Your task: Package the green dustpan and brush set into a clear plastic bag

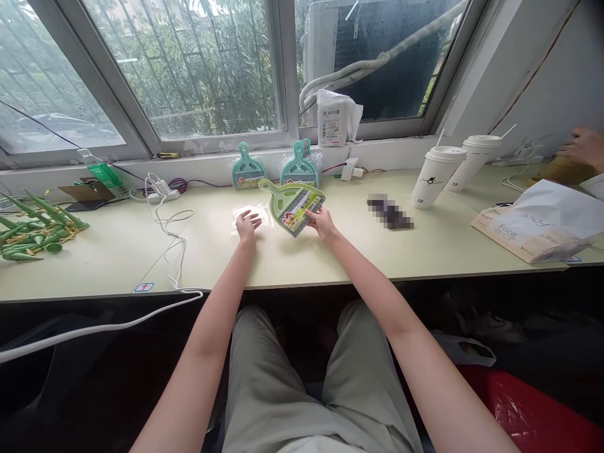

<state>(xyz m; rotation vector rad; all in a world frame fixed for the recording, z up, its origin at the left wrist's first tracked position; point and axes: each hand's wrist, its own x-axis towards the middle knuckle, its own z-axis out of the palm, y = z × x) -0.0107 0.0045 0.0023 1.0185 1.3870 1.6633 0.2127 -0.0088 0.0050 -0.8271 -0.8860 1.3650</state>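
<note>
Two paper cups (436, 176) stand right of the phone (389, 212); one dustpan set (292, 204) left of it, one paper bag (533, 226) further right.

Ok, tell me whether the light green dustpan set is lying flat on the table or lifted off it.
Lifted. The right hand holds the dustpan set tilted above the table.

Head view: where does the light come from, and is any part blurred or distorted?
Head view: soft daylight enters through the window, so shadows on the table are faint; one small dark item is pixelated; wide-angle bending curves the table edge; the right hand and green dustpan look sharp.
</note>
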